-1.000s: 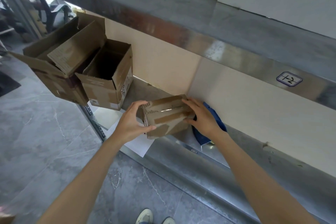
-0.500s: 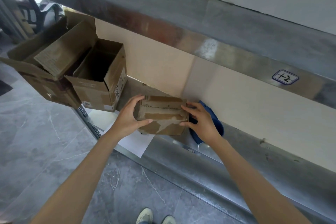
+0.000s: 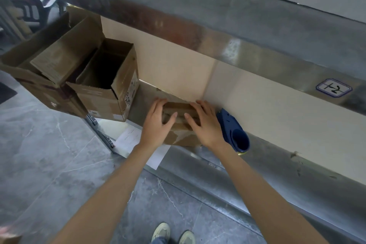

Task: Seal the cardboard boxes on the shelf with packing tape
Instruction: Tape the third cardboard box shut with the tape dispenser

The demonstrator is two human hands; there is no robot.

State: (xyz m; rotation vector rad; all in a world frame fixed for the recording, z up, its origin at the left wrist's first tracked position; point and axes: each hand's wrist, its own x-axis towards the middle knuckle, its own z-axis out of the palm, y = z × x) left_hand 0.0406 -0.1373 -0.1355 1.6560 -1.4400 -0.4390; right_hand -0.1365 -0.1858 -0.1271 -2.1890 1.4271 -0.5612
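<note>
As left hand (image 3: 158, 124) and right hand (image 3: 206, 126) press spread-fingered, box (image 3: 183, 139) lies lengthwise along shelf (image 3: 277, 166)

A second ago the box (image 3: 183, 138) was tilted up, gripped at its ends. Now it sits flat on the shelf (image 3: 257, 166), further toward the back wall, and the left hand (image 3: 156, 124) and right hand (image 3: 206, 125) lie on its top (fingers spread, thumbs close together).
</note>
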